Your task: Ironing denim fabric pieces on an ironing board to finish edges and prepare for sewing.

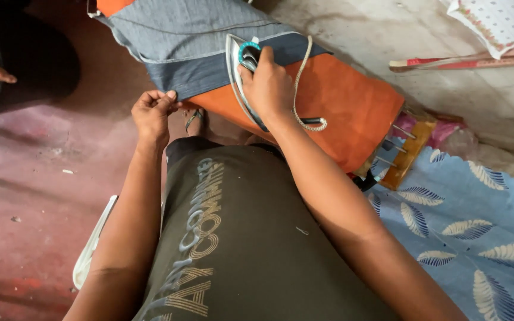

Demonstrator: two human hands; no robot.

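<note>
On the orange ironing board (pixel 352 113): grey cloth (pixel 191 41)
Right hand (pixel 267 86): grips iron (pixel 239 77)
Left hand (pixel 153 110): pinches cloth edge
Tip: keep cloth taut

iron (pixel 239 71): silver, teal dial, flat on fabric | grey cloth (pixel 191 47): spread over orange board pad
</note>
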